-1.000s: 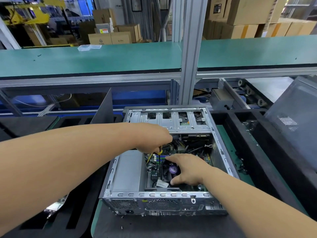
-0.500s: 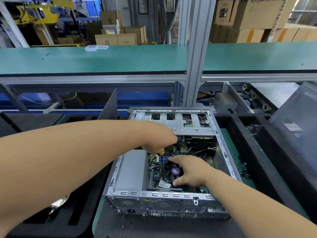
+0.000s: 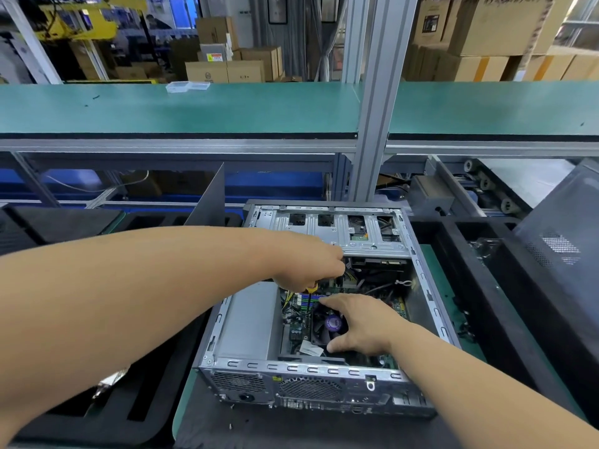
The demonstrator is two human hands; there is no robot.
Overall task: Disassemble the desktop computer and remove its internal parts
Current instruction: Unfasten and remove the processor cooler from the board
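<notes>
the desktop computer point(image 3: 311, 319) lies on its side on a dark mat point(image 3: 291, 429) at the near edge of the workstation, its side cover off and its interior facing up. its rear panel, with vent grilles and ports, faces the person. inside, a silver power supply box point(image 3: 249, 322) fills the left part, a perforated metal drive cage point(image 3: 340, 230) spans the far end, and the green motherboard point(image 3: 299, 322) lies between them with bundled cables above it.

the left hand point(image 3: 308, 267) reaches in from the left, over the power supply, with its fingers curled round the yellow handle of a screwdriver point(image 3: 310, 293). the dark shaft points down toward the board, just beyond the cooler fan point(image 3: 329, 322). the tip is too small to make out.

the right hand point(image 3: 359, 322) comes in from the lower right and rests on the black cooler fan, fingers spread and lightly bent over its far rim, thumb against its near edge. a purple label at the fan's hub shows between thumb and forefinger. it steadies the fan rather than closing round it.

black foam trays point(image 3: 107, 403) lie to the left of the case and another black tray point(image 3: 505, 286) to the right. a green conveyor shelf point(image 3: 178, 106) runs across behind an aluminium post point(image 3: 376, 124), with stacked cardboard boxes point(image 3: 227, 66) beyond.
</notes>
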